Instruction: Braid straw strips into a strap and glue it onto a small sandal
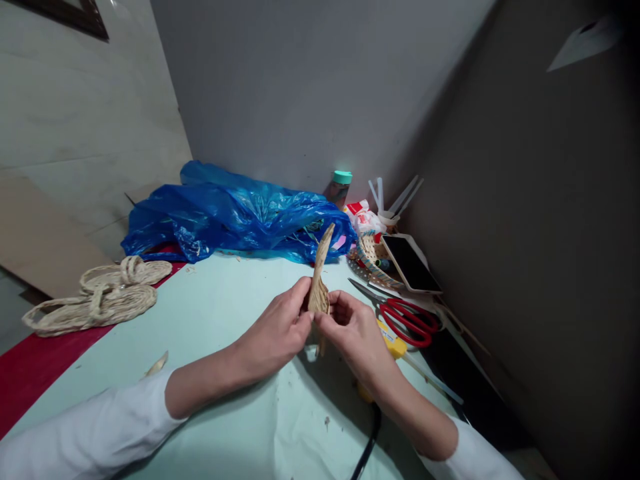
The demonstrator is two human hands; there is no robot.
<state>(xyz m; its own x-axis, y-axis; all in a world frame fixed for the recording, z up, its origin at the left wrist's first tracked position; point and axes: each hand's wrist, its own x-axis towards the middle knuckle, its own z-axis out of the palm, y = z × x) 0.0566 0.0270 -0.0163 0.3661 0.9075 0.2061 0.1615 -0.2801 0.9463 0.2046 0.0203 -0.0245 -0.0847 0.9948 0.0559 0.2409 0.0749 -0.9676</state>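
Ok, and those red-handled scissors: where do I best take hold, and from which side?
Grip the scissors by the red handles, probably from above: they lie toward the right, while the blades point away to the left, and the yellow tool and tablet crowd the near and far sides.

Around the bag [240,217], we find sandals [97,303] at its front left, the strip [319,293] before its right end, scissors [386,307] front right and the jar [339,192] behind.
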